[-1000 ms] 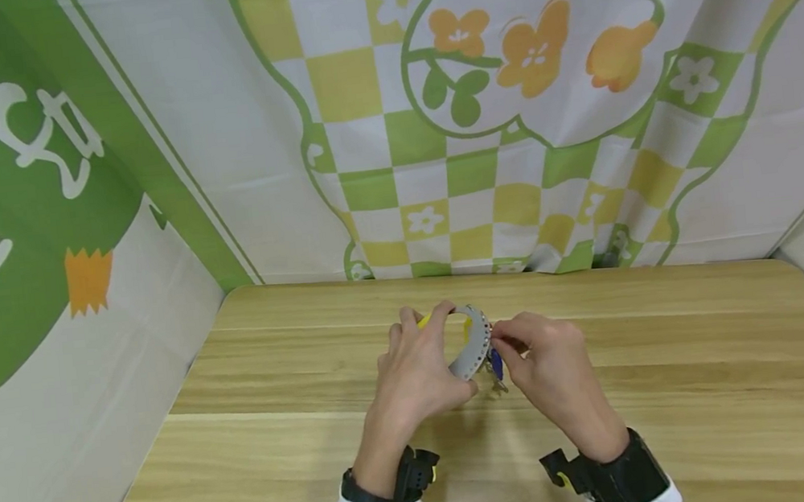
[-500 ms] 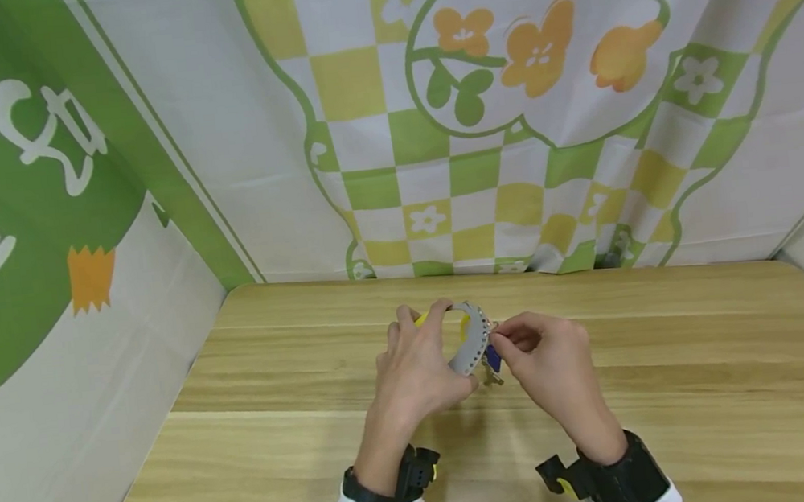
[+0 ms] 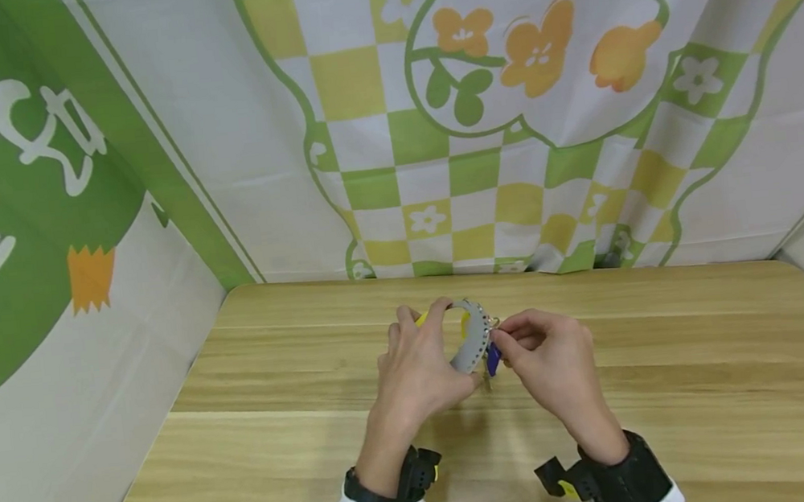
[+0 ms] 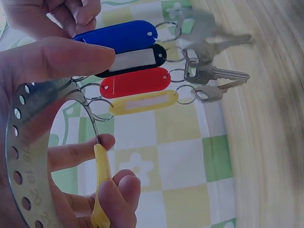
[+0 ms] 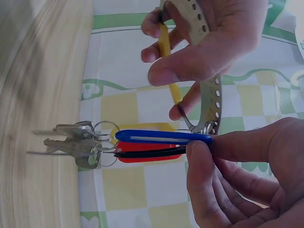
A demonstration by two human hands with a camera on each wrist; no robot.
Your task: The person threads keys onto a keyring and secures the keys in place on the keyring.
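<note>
My left hand (image 3: 416, 363) holds a round metal key holder (image 3: 474, 341) above the table. Numbered holes run along its grey rim, and a yellow grip (image 4: 102, 171) lies across my fingers. From the rim hang a blue key tag (image 4: 121, 35), a black tag (image 4: 159, 54), a red tag (image 4: 137, 84) and a yellow tag (image 4: 166, 99), each on small rings. Keys (image 4: 204, 73) dangle at their far ends, some blurred. With thumb and forefinger, my right hand (image 3: 554, 357) pinches the blue tag's end near the rim; the right wrist view shows the black tag just below it.
Beneath both hands lies a wooden table (image 3: 283, 448). A checked, flowered cloth (image 3: 424, 176) hangs along its back edge, and a green and white cloth (image 3: 47, 261) covers the left side.
The blue tag and the keys below it have swung and turned a little, the key end moving left. My right hand has shifted slightly; the left still holds the key holder.
</note>
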